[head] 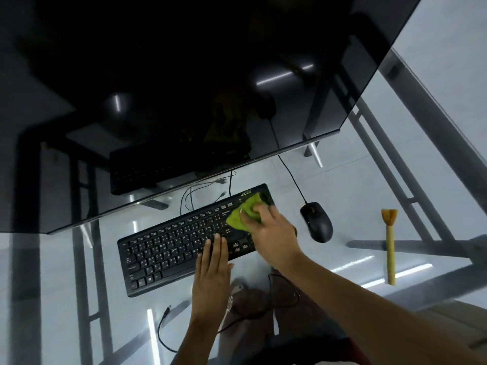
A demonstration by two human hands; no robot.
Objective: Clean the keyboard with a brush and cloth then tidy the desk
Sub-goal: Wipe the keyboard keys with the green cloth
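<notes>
A black keyboard [168, 246] lies at an angle on the glass desk [66, 272]. My right hand [271, 233] presses a green cloth [243, 214] onto the keyboard's right end, over the number pad. My left hand [213, 267] lies flat, fingers together, on the keyboard's front right edge and holds nothing. A brush [390, 246] with a yellow handle and tan bristles lies on the desk to the right, bristles pointing away from me.
A black mouse [317, 222] sits between keyboard and brush, its cable running back under a large dark monitor [184, 88]. Loose cables [200, 191] lie behind the keyboard, another cable [163, 330] near the front. Metal desk legs show through the glass.
</notes>
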